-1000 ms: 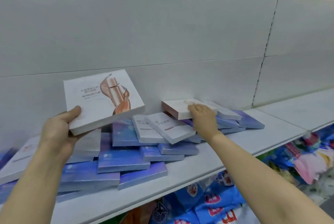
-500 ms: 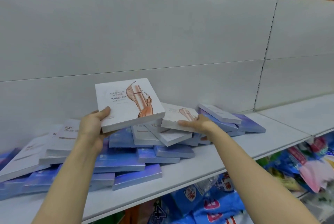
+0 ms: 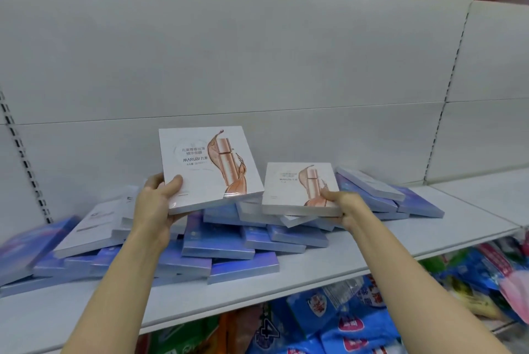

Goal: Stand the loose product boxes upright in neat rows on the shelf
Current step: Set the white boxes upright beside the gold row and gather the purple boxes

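Note:
My left hand (image 3: 156, 205) grips the lower left corner of a white box with a rose-gold bottle print (image 3: 200, 165), held tilted above the pile. My right hand (image 3: 342, 206) holds a second, matching white box (image 3: 289, 190) by its lower right corner, thumb on its face, lifted just off the heap. Under both lies a loose pile of flat blue and white boxes (image 3: 223, 242) on the white shelf (image 3: 329, 273), overlapping at odd angles.
The shelf's white back panel (image 3: 257, 67) rises behind the pile. To the right the shelf board (image 3: 472, 210) is bare past the last blue box (image 3: 420, 205). Blue and pink packets (image 3: 357, 319) fill the level below.
My left hand has carried its box rightward toward the middle. My right hand has lifted the second white box off the pile and turned its printed face toward me.

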